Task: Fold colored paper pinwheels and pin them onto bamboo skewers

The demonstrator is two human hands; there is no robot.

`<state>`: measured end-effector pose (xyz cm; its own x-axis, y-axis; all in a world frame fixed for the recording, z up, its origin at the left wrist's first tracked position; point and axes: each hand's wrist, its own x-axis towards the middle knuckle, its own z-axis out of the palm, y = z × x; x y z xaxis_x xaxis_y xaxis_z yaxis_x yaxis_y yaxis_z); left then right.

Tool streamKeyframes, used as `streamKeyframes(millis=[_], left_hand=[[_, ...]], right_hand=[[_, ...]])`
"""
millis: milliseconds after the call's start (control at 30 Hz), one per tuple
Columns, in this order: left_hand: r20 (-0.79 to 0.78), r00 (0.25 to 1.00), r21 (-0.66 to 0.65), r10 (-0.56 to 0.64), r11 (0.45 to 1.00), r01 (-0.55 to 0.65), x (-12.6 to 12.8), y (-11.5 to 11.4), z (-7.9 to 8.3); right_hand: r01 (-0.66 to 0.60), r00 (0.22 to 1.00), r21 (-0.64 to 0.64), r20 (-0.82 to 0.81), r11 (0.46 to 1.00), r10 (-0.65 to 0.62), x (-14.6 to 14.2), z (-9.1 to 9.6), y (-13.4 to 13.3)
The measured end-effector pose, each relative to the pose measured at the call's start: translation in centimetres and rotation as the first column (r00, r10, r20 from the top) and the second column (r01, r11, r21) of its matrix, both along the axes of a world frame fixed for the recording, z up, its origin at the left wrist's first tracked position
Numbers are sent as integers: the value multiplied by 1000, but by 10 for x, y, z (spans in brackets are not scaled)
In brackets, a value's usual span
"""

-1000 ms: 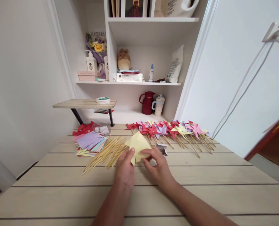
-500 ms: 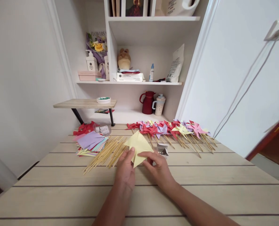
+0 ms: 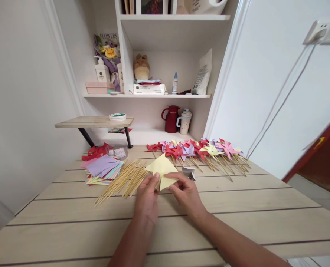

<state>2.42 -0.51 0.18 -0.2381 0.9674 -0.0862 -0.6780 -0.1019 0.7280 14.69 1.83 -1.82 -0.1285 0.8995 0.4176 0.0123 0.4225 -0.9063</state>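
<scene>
A pale yellow paper square (image 3: 162, 165), with a slit near its lower corner, is held above the table between both hands. My left hand (image 3: 148, 191) pinches its lower left side, thumb on top and fingers beneath. On the lower right, my right hand (image 3: 185, 191) is closed on the same paper, its index finger lying across the top. Bundled wooden sticks (image 3: 123, 181) lie just left of my hands. Behind my right hand stands a small open box (image 3: 188, 173) whose contents are mostly hidden.
Coloured paper sheets (image 3: 103, 167) are stacked at the left, near red paper pieces (image 3: 96, 152) and a clear plastic box (image 3: 118, 152). Finished paper pinwheels (image 3: 178, 150) on sticks line the table's back right. A small raised stand (image 3: 95, 121) is at the back left.
The paper's lower corner has lifted and turned under my right fingers, and the right hand has shifted slightly. The whole view has moved a little to the right.
</scene>
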Motion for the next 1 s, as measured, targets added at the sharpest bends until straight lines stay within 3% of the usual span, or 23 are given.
streamKeyframes(millis=[267, 533, 800, 1000], left_hand=[[34, 998, -22, 55, 998, -55, -3, 2, -2], [9, 999, 5, 40, 999, -40, -1, 0, 2], [-138, 989, 28, 57, 998, -53, 2, -1, -2], [-157, 985, 31, 72, 997, -68, 1, 1, -6]], right_hand=[[-34, 999, 30, 19, 999, 34, -1, 5, -8], [44, 999, -79, -19, 996, -45, 0, 9, -3], [85, 996, -73, 19, 994, -84, 1, 10, 0], [105, 994, -74, 20, 992, -104, 2, 8, 3]])
